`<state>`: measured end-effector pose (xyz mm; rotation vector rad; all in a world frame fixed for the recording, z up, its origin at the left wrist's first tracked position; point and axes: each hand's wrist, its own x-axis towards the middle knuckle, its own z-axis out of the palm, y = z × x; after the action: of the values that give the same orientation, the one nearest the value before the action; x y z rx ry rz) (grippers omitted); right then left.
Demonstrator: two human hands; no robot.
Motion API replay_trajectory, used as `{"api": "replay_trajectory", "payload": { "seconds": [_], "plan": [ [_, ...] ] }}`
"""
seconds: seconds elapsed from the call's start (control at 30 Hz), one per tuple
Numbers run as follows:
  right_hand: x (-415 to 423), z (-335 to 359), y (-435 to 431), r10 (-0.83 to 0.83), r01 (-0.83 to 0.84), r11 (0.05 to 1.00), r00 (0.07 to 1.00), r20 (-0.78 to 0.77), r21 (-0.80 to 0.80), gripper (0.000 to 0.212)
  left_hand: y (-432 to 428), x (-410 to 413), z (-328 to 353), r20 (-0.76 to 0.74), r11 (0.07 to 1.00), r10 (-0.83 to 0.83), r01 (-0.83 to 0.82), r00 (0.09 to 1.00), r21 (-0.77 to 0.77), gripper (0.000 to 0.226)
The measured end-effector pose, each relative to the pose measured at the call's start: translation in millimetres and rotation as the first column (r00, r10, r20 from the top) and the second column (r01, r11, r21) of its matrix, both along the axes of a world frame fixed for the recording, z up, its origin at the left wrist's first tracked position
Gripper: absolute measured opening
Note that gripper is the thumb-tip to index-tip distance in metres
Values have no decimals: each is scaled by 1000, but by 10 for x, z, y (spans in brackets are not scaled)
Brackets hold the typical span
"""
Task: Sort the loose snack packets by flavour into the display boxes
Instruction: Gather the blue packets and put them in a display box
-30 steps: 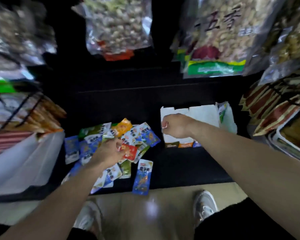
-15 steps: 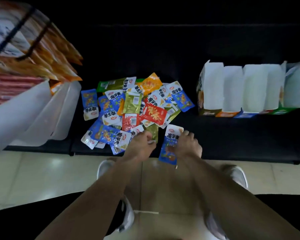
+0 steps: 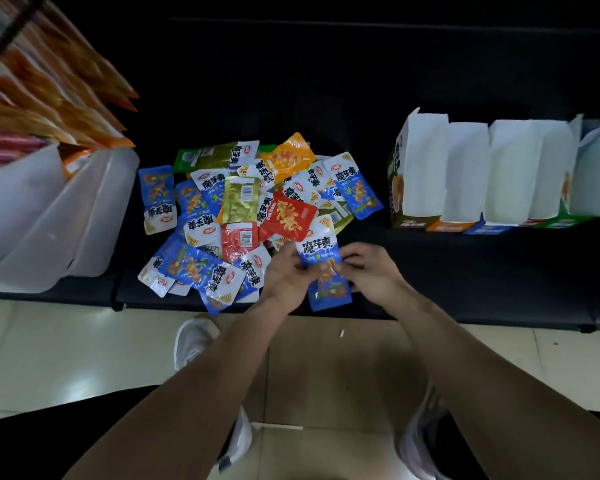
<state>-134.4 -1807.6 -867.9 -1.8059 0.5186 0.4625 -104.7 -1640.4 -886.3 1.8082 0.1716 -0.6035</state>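
Blue packet [image 3: 318, 250] pinched at its middle from both sides | left hand [image 3: 284, 277] fingers curled on its left edge | right hand [image 3: 373, 271] fingers curled on its right edge | pile [image 3: 243, 209] just beyond the left fingers (blue, red, green, orange mixed) | boxes [image 3: 499, 171] well beyond the right fingers, to their right, standing in a row.
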Motion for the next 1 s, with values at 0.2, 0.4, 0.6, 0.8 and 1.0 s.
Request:
{"api": "replay_trajectory", "payload": {
  "seconds": [0.2, 0.4, 0.6, 0.8, 1.0],
  "plan": [
    [602, -87, -180, 309, -274, 765, 950, -40, -582, 64, 159, 188, -14, 44, 984, 12, -19, 999, 178, 31],
    [531, -343, -229, 416, -468, 563, 873, -256, -682, 80, 197, 200, -27, -110, 961, -114, 138, 987, 240, 17],
    [-162, -322, -177, 282, -295, 534, 946, -163, -792, 61, 151, 57, 46, -175, 951, -226, 256, 958, 173, 19],
    [-166, -280, -211, 39, -267, 580, 953, -301, -770, 80, 206, -70, 86, -151, 967, -192, 213, 970, 141, 31],
    [-304, -205, -352, -64, -160, 781, 941, -332, -604, 66, 171, -174, 95, -166, 980, -129, 151, 978, 130, 18]
  ]
}}
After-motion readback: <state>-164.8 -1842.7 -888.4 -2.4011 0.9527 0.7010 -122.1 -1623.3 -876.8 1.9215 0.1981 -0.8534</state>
